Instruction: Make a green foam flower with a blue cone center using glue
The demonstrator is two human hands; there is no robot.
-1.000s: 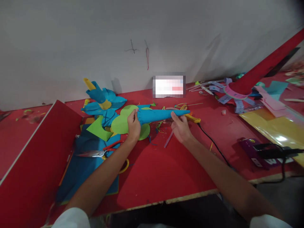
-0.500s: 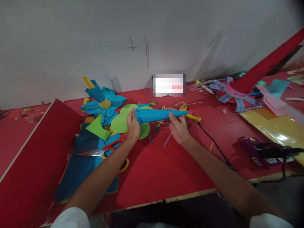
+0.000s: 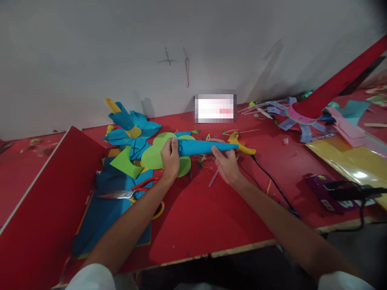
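A rolled blue paper cone [image 3: 201,148] lies level between my hands above the table. My left hand [image 3: 171,159] is closed round its wide end, hiding the fringed edge. Near the narrow tip, my right hand [image 3: 227,164] grips the cone with the thumb on the near side and fingers beneath. Just beyond the tip rests a yellow glue gun [image 3: 246,150] with a black cord. Round green paper pieces [image 3: 153,156] lie under and beside my left hand. Scissors [image 3: 119,195] with red and yellow handles lie on blue sheets [image 3: 104,217] to the left.
A blue paper flower [image 3: 130,125] with a yellow centre stands at back left. A red board [image 3: 51,181] leans along the left. On the right are a purple box [image 3: 323,193] with a black plug, a yellow plastic packet [image 3: 347,161] and a red cone [image 3: 338,84].
My left hand has closed further over the cone's wide end, covering its fringe. The cone's tip has shifted slightly left and down, showing more of the glue gun.
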